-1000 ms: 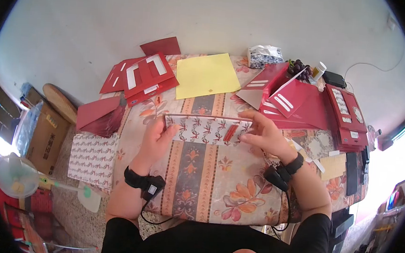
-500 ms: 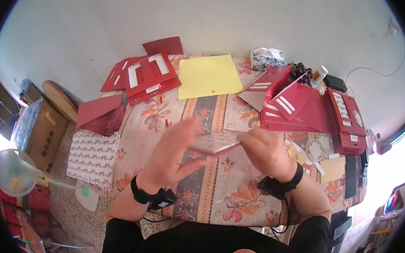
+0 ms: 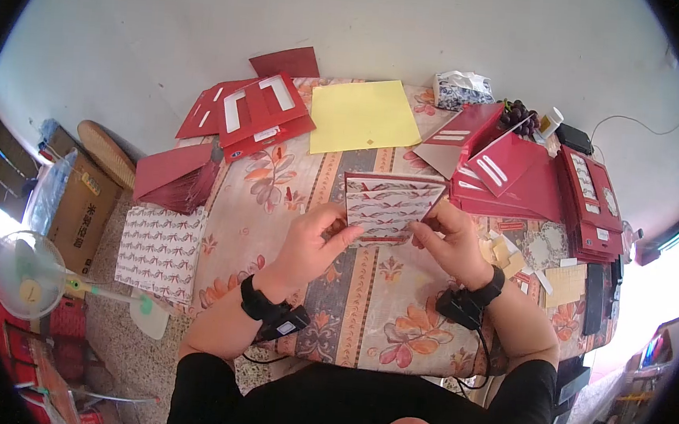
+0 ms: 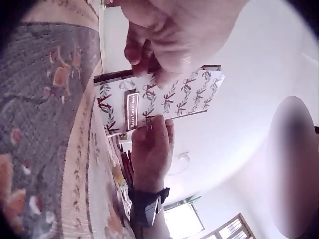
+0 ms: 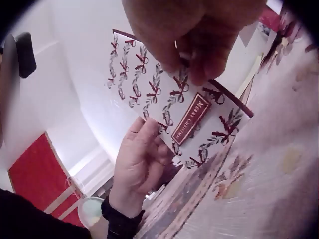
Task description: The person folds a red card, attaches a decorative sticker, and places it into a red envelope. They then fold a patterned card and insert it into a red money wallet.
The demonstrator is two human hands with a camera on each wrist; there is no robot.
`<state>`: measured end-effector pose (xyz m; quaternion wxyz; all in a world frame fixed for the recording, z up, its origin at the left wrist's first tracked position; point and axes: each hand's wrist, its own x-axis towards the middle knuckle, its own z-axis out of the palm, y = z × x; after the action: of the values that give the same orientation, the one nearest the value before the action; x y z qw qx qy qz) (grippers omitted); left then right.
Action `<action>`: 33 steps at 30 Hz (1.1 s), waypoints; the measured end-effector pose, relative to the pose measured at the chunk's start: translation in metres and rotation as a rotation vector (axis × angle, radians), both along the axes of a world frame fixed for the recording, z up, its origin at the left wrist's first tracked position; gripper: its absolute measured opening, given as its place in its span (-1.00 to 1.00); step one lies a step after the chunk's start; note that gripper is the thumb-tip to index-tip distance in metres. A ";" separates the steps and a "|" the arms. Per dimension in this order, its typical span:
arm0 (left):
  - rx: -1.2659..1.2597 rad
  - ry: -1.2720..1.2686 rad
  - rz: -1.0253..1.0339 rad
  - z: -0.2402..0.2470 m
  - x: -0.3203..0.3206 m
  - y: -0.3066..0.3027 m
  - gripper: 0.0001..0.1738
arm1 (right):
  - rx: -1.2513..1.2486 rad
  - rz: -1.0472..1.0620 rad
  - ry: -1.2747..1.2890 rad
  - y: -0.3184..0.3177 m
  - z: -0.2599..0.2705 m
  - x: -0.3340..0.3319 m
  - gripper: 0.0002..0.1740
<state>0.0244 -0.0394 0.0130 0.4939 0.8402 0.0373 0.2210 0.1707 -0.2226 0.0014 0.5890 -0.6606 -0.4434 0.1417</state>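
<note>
A patterned card (image 3: 387,207) with dark red edges is held upright above the middle of the table. The left hand (image 3: 313,246) pinches its left edge between thumb and fingers, and the right hand (image 3: 455,244) pinches its right edge. In the left wrist view the card (image 4: 169,99) shows white paper with rows of bows and leaves and a small red "Merry Christmas" label (image 4: 131,110). The right wrist view shows the same label (image 5: 191,119), with the left hand (image 5: 137,162) gripping the card's far edge.
Red folded cards (image 3: 263,116) and a yellow sheet (image 3: 362,115) lie at the back. More red cards (image 3: 515,177), grapes (image 3: 518,118), a tissue pack (image 3: 462,91) and paper scraps (image 3: 502,255) are at the right. Patterned paper (image 3: 160,251) and dark red envelopes (image 3: 176,177) lie left.
The card was held wide and low, then tilted flat and blurred between the hands; now it stands upright with more of its patterned face showing. The left hand has moved right and grips its edge.
</note>
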 end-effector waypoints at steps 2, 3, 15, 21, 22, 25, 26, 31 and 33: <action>0.092 -0.028 0.023 0.002 0.001 0.000 -0.75 | -0.002 -0.012 -0.102 0.000 -0.001 0.000 -0.89; 0.042 0.032 0.040 0.000 0.001 0.001 -0.75 | -0.020 -0.019 -0.322 -0.001 0.002 -0.001 -0.88; 0.167 -0.133 0.090 -0.003 0.007 -0.001 -0.72 | -0.107 -0.042 -0.578 -0.002 0.011 -0.004 -0.83; 0.149 -0.164 0.055 -0.002 0.005 -0.001 -0.73 | -0.107 -0.027 -0.550 -0.002 0.012 -0.004 -0.84; 0.132 -0.176 0.048 -0.002 0.005 -0.002 -0.73 | -0.075 -0.032 -0.537 -0.002 0.012 -0.004 -0.84; 0.105 -0.074 0.063 0.003 0.002 -0.004 -0.76 | -0.141 -0.037 -0.522 -0.003 0.013 -0.006 -0.83; 0.104 -0.076 0.064 0.003 0.002 -0.003 -0.76 | -0.141 -0.036 -0.523 -0.003 0.014 -0.006 -0.83; 0.133 -0.108 0.045 0.000 0.003 -0.001 -0.79 | -0.156 -0.016 -0.467 -0.003 0.015 -0.005 -0.84; 0.127 -0.107 0.039 -0.001 0.004 -0.001 -0.79 | -0.161 -0.010 -0.434 -0.003 0.014 -0.004 -0.84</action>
<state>0.0282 -0.0404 0.0118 0.4364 0.8559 0.0134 0.2770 0.1667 -0.2261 0.0157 0.4261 -0.7226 -0.5436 0.0284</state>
